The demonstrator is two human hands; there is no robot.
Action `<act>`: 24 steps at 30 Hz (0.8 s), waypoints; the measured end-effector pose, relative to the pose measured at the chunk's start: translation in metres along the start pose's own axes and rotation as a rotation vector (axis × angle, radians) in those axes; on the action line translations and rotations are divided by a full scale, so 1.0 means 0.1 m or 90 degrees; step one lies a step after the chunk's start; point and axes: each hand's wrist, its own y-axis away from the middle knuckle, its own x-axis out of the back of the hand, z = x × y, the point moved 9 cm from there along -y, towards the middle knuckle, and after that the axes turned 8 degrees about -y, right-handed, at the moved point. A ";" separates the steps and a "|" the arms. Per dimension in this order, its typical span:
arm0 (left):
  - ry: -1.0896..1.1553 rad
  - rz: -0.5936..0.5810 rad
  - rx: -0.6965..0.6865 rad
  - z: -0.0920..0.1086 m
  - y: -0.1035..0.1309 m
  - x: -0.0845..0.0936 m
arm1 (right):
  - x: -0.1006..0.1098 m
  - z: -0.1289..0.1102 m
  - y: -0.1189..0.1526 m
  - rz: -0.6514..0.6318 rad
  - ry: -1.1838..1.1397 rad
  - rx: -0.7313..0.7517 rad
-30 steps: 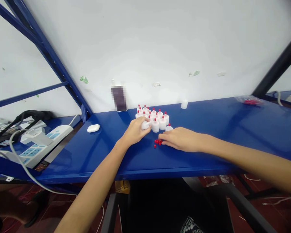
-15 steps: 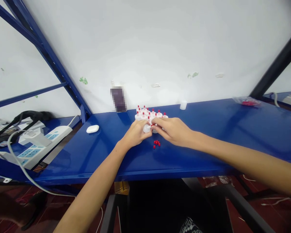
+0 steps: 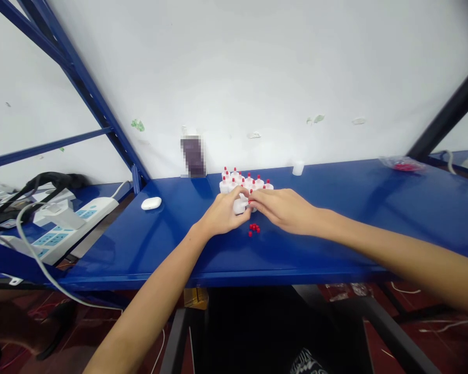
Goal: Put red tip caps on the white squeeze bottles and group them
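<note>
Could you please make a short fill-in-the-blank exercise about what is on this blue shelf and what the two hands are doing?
1. The left hand holds a small white bottle while the right hand fits a ____ cap on it.
2. Loose red caps lie on the ____ shelf.
3. A white earbud case lies to the ____ of the bottle cluster.
4. A white power strip sits on the shelf to the far ____.

Missing words: red; blue; left; left
</note>
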 end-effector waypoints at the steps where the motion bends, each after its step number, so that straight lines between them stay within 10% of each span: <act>1: 0.002 0.005 0.002 0.01 0.01 0.01 | -0.03 -0.01 0.00 -0.011 0.002 0.009; 9: 0.030 0.047 0.049 0.02 0.00 -0.05 | -0.08 0.06 -0.01 0.004 -0.014 0.067; 17: -0.046 -0.094 -0.033 0.13 0.02 -0.20 | 0.06 0.14 0.20 -0.051 -0.065 0.032; 24: -0.156 0.102 0.117 -0.24 -0.01 0.15 | 0.36 0.85 0.19 -0.100 -0.087 -0.200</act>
